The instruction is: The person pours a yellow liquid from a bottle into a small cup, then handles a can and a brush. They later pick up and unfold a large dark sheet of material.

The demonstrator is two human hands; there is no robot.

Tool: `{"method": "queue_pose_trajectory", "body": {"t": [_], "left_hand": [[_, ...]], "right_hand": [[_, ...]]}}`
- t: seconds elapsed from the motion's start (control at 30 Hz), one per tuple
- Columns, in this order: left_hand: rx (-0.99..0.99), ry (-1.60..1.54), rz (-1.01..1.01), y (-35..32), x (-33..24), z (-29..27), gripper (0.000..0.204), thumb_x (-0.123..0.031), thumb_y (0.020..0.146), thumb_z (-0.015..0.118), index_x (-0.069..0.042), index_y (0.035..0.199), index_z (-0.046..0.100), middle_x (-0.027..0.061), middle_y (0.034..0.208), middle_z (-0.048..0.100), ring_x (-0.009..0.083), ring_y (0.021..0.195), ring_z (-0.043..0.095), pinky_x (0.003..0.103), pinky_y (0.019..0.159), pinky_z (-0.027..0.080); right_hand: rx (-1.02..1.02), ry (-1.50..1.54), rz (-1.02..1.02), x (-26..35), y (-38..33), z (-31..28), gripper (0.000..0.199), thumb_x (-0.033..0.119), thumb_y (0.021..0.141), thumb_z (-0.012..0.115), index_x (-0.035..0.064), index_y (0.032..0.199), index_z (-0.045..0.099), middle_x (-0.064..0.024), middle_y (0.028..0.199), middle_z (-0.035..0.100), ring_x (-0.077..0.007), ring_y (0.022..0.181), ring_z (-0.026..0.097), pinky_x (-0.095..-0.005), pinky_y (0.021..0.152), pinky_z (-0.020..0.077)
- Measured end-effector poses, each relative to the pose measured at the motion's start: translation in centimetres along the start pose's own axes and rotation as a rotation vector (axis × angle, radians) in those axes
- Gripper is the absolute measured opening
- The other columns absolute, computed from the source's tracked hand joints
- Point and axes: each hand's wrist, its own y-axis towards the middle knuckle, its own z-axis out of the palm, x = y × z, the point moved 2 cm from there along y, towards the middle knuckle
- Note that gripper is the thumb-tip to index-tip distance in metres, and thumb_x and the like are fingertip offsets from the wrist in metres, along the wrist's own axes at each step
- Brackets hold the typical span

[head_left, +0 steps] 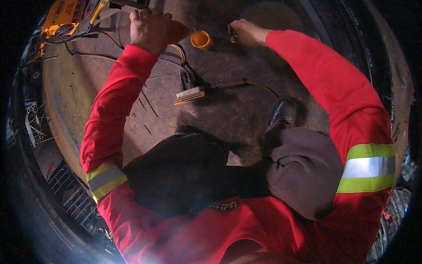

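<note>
Little tilt at a time likely suits orange bottle (177, 32) beside orange cup (202, 40); left hand (150, 31), fingers wrapping bottle; right hand (247, 33), fingers curled, cannot tell contents.

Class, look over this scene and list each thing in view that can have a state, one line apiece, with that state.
Left hand: closed on the orange bottle.
Orange bottle: tilted, narrow end toward the orange cup.
Orange cup: open-mouthed; contents unclear.
Right hand: fingers curled around a small dark item, unclear.
White-and-tan block: lying on the floor.
Thin rod: loose on the floor.
Yellow machine: on or off, cannot tell.
</note>
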Motion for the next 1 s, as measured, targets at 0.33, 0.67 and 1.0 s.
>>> {"method": "queue_pose_trajectory", "body": {"t": [0.33, 0.67, 1.0], "left_hand": [[-0.027, -0.010, 0.013, -0.2, -0.1, 0.0, 0.032, -0.022, 0.072, 0.069, -0.019, 0.103, 0.064, 0.0060, 0.103, 0.062, 0.0252, 0.103, 0.057, 0.043, 0.083, 0.039], [-0.058, 0.006, 0.010, -0.1, -0.2, 0.1, 0.031, -0.023, 0.072, 0.068, -0.020, 0.102, 0.065, 0.0058, 0.101, 0.063, 0.0247, 0.101, 0.058, 0.043, 0.082, 0.039], [-0.046, 0.012, 0.022, -0.1, -0.2, -0.2, 0.031, -0.024, 0.073, 0.068, -0.020, 0.104, 0.064, 0.0061, 0.103, 0.063, 0.0244, 0.103, 0.058, 0.045, 0.084, 0.038]], "right_hand": [[0.028, -0.014, 0.042, 0.9, -0.7, -0.7, 0.015, 0.006, 0.081, 0.060, 0.0005, 0.095, 0.059, -0.0227, 0.096, 0.062, -0.0356, 0.092, 0.062, -0.0444, 0.073, 0.0500], [0.026, 0.022, 0.022, 0.8, -0.9, -0.8, 0.012, 0.006, 0.081, 0.060, 0.0003, 0.092, 0.059, -0.0223, 0.095, 0.062, -0.0367, 0.088, 0.062, -0.0443, 0.072, 0.0493], [-0.001, -0.013, 0.014, 0.5, -0.9, -0.7, 0.011, 0.003, 0.079, 0.061, 0.0011, 0.089, 0.058, -0.0213, 0.092, 0.063, -0.0353, 0.088, 0.063, -0.0437, 0.069, 0.0495]]}}
